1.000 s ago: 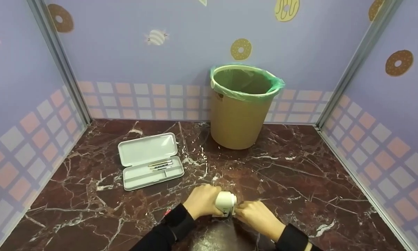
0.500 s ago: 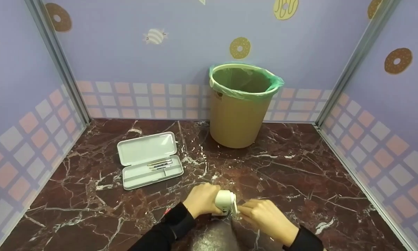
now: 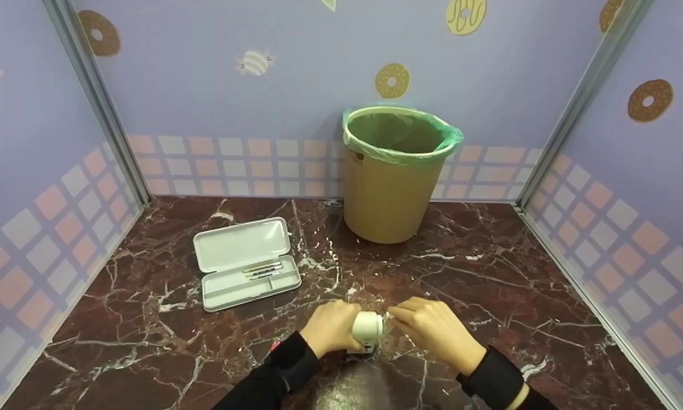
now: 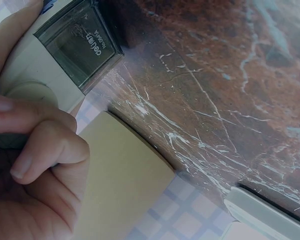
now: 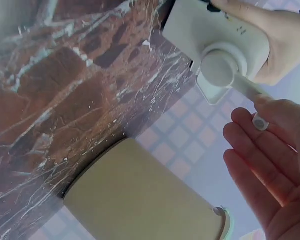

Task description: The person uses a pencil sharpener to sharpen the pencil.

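Observation:
My left hand (image 3: 331, 327) grips the white body of a crank pencil sharpener (image 3: 365, 326) near the front middle of the table. In the left wrist view its clear shavings drawer (image 4: 82, 42) shows, with the fingers curled beside the body. The sharpener's crank handle (image 5: 247, 89) sticks out towards my right hand (image 3: 438, 333). Thumb and fingertips of that hand pinch the knob (image 5: 260, 122) at the crank's end; the other fingers are only loosely bent. Any pencil inside the sharpener is hidden from these views.
An open white pencil case (image 3: 241, 245) lies at the left, with several pencils (image 3: 264, 267) in its tray. A tan waste bin (image 3: 387, 199) with a green liner stands at the back. Small white bits are scattered on the marbled table (image 3: 489, 273). Something red (image 3: 274, 345) shows beside the left sleeve.
My right hand has carried the crank round, from close beside the sharpener, out to the right and then farther from me. The left hand and the sharpener have hardly moved.

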Demonstrator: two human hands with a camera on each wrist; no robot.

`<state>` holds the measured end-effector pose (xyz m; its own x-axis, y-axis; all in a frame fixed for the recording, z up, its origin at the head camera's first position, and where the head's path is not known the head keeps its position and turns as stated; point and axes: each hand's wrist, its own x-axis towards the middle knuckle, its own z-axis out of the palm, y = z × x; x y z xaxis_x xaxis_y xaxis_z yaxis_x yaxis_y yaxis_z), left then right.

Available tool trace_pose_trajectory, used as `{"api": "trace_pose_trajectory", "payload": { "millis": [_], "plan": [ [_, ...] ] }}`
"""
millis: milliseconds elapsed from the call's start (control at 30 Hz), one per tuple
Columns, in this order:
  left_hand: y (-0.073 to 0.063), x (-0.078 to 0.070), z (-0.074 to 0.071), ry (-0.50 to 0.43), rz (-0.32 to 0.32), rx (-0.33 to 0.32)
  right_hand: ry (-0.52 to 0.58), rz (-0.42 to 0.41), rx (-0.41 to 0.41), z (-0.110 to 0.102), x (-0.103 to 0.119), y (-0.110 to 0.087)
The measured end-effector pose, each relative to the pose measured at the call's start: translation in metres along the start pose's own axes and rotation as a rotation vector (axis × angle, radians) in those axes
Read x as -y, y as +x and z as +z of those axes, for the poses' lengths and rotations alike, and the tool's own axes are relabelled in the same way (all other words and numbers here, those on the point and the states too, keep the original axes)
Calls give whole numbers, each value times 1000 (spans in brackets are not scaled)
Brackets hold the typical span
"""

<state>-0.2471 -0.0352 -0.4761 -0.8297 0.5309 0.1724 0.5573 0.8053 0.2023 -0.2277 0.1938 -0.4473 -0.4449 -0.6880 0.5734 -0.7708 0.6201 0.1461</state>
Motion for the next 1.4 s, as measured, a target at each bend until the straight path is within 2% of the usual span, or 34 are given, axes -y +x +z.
{"api": "trace_pose_trajectory", "payload": {
  "millis": [267,700,1067,1400],
  "plan": [
    [0,1,1,-15,2,9,-17,44,35,3,-4,5],
    [2,2,1,-16,17,5,-44,41,36,9,-13,10],
    [2,2,0,-1,24,6,-40,101,83,15,-15,13],
    [1,1,-1,4,23,17,-46,112,70,28,-18,13]
  ]
}}
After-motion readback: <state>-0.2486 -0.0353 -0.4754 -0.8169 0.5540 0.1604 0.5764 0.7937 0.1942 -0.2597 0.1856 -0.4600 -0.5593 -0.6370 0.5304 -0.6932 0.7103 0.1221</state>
